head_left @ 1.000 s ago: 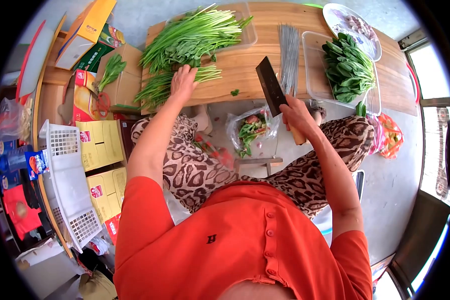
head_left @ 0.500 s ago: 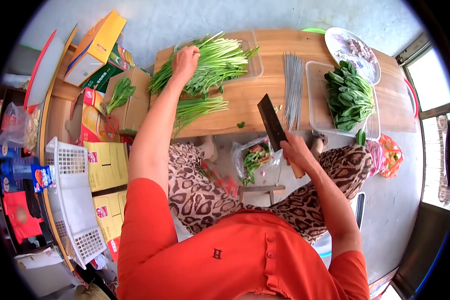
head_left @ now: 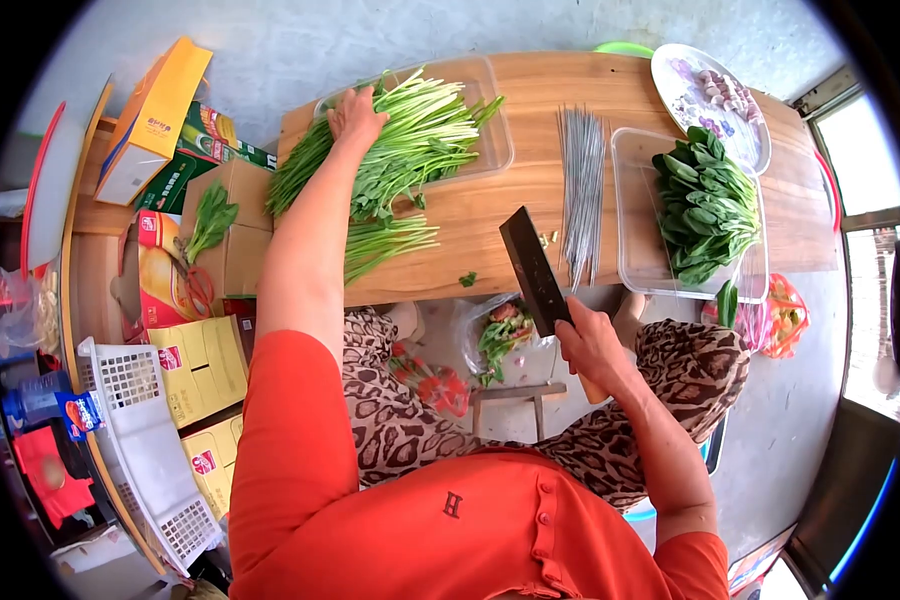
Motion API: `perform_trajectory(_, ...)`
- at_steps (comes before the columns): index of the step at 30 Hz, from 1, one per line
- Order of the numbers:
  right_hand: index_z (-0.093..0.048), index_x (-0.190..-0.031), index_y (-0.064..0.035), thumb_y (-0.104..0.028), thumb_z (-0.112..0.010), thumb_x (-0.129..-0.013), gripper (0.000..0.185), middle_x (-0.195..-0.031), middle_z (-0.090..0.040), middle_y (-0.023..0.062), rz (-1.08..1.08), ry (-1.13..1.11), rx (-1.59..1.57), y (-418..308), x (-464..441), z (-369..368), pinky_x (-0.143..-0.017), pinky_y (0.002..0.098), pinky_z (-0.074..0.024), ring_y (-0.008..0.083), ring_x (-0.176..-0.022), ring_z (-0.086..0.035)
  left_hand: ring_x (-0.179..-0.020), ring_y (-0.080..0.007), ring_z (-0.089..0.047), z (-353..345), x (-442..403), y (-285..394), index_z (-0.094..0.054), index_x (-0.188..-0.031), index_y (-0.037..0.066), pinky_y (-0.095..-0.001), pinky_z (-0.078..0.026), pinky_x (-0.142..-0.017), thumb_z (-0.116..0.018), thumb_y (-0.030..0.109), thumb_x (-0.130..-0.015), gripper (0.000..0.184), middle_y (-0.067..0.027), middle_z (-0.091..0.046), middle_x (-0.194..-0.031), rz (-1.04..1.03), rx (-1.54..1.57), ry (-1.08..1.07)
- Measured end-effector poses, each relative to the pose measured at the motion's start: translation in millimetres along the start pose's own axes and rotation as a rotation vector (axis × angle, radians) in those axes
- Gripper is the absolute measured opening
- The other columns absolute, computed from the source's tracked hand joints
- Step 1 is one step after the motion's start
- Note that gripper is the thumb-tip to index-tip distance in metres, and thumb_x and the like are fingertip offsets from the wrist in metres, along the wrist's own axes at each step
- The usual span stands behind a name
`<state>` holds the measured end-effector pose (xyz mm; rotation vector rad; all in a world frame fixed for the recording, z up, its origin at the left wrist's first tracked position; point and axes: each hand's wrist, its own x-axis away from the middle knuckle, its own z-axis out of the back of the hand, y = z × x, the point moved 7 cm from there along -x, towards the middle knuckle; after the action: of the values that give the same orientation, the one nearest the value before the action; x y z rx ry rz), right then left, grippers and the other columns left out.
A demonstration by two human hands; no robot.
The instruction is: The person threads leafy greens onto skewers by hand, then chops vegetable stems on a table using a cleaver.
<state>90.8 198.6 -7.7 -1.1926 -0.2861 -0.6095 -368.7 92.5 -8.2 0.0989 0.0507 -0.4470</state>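
My left hand [head_left: 358, 120] rests on a heap of long-stemmed leafy greens [head_left: 425, 125], its thumb apart from the fingers; the fingertips are partly lost among the stems. The heap lies over a clear plastic tray [head_left: 502, 130] at the table's back left. A smaller bunch of green stems [head_left: 395, 242] lies in front. My right hand [head_left: 592, 345] grips the handle of a cleaver [head_left: 533, 275], its dark blade angled up and left before the table's front edge. Thin metal skewers [head_left: 582, 190] lie in a bundle to the right of the blade.
A clear tray [head_left: 635, 262] at the right holds dark leafy greens [head_left: 705, 205]. Behind it sits a plate [head_left: 675, 75] with pieces of meat [head_left: 727, 95]. Cardboard boxes [head_left: 202, 370] and a white basket [head_left: 145, 430] stand left. A small stool [head_left: 515, 392] is below the table.
My left hand has shifted left over the heap, its fingers spreading from a tighter curl. The cleaver stays in my right hand, slightly lower in view. The whole view has shifted a little.
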Motion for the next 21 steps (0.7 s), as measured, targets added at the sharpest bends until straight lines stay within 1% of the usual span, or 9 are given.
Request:
perform_trajectory(2,-0.047,-0.091,-0.0005,-0.018,-0.048,-0.088,0.018,-0.065,-0.058,0.0237,0.011,0.002,0.015,3,0,-1,-0.058,0.0478,-0.046,0.0406,-0.059,-0.059,-0.114,-0.0293,-0.05,6,5,7,-0.059,-0.117,0.017,-0.0451,-0.035,-0.095,-0.073,0.027,-0.078,0.042,-0.0087,-0.054,-0.12,-0.069,-0.001,-0.037)
perform_trajectory(6,-0.049,-0.093,-0.0008,-0.019,-0.05,-0.087,0.019,-0.069,-0.059,0.0257,0.049,0.027,0.04,6,0,-2,-0.064,0.0513,-0.044,0.0454,-0.07,-0.057,-0.114,-0.0254,-0.049,13,22,25,-0.062,-0.111,0.013,-0.0422,-0.034,-0.095,-0.072,0.019,-0.077,0.036,-0.0077,-0.055,-0.117,-0.183,-0.115,0.015)
perform_trajectory(8,-0.05,-0.093,-0.0009,-0.019,-0.05,-0.087,0.019,-0.07,-0.059,0.0262,0.049,0.025,0.047,7,0,-3,-0.065,0.0518,-0.0436,0.0463,-0.072,-0.057,-0.115,-0.0237,-0.048,19,23,44,-0.061,-0.111,0.012,-0.0415,-0.034,-0.094,-0.072,0.019,-0.075,0.038,-0.0062,-0.056,-0.116,-0.415,-0.177,0.252)
perform_trajectory(10,-0.05,-0.093,-0.0006,-0.018,-0.05,-0.087,0.018,-0.069,-0.058,0.0262,0.071,0.038,0.055,8,-1,-3,-0.065,0.0518,-0.0434,0.0463,-0.072,-0.057,-0.116,-0.0244,-0.048,9,16,58,-0.059,-0.114,0.01,-0.0416,-0.034,-0.094,-0.071,0.019,-0.077,0.04,-0.0061,-0.057,-0.117,-0.454,-0.152,0.222)
perform_trajectory(12,-0.05,-0.092,-0.0005,-0.018,-0.05,-0.087,0.018,-0.069,-0.058,0.0263,0.051,0.03,0.043,6,-1,-3,-0.065,0.0518,-0.0433,0.0464,-0.071,-0.057,-0.116,-0.0246,-0.049,-10,7,67,-0.057,-0.117,0.01,-0.0425,-0.034,-0.094,-0.071,0.019,-0.078,0.042,-0.0064,-0.059,-0.117,-0.39,-0.027,0.022)
perform_trajectory(14,-0.05,-0.092,-0.0003,-0.017,-0.05,-0.087,0.018,-0.069,-0.058,0.0263,0.029,0.026,0.028,9,-1,-2,-0.064,0.0519,-0.0432,0.0464,-0.071,-0.057,-0.112,-0.0267,-0.051,-11,7,75,-0.059,-0.113,0.009,-0.0431,-0.035,-0.093,-0.07,0.018,-0.078,0.037,-0.0088,-0.061,-0.112,-0.402,-0.032,0.019)
perform_trajectory(16,-0.048,-0.091,0.0018,-0.014,-0.047,-0.091,0.015,-0.056,-0.052,0.0102,0.126,0.038,0.044,6,-2,-2,-0.044,0.0327,-0.0433,0.0185,-0.045,-0.052,-0.11,-0.0284,-0.052,-17,6,75,-0.061,-0.109,0.009,-0.0438,-0.035,-0.091,-0.07,0.016,-0.077,0.033,-0.0113,-0.061,-0.109,-0.318,-0.162,-0.036)
perform_trajectory(17,-0.048,-0.091,0.0018,-0.014,-0.047,-0.091,0.015,-0.056,-0.052,0.0102,0.123,0.038,0.042,7,-2,-2,-0.044,0.0327,-0.0433,0.0185,-0.045,-0.052,-0.11,-0.0299,-0.052,-24,0,73,-0.061,-0.11,0.012,-0.0442,-0.038,-0.087,-0.073,0.022,-0.075,0.039,-0.0114,-0.059,-0.111,-0.327,-0.214,-0.021)
perform_trajectory(21,-0.047,-0.091,0.0015,-0.014,-0.047,-0.091,0.015,-0.056,-0.052,0.0102,0.133,0.033,0.055,7,-1,-1,-0.044,0.0326,-0.0431,0.0183,-0.045,-0.052,-0.108,-0.0298,-0.054,-24,3,75,-0.061,-0.108,0.013,-0.0438,-0.038,-0.088,-0.074,0.022,-0.073,0.038,-0.0126,-0.061,-0.108,-0.356,-0.206,0.071)
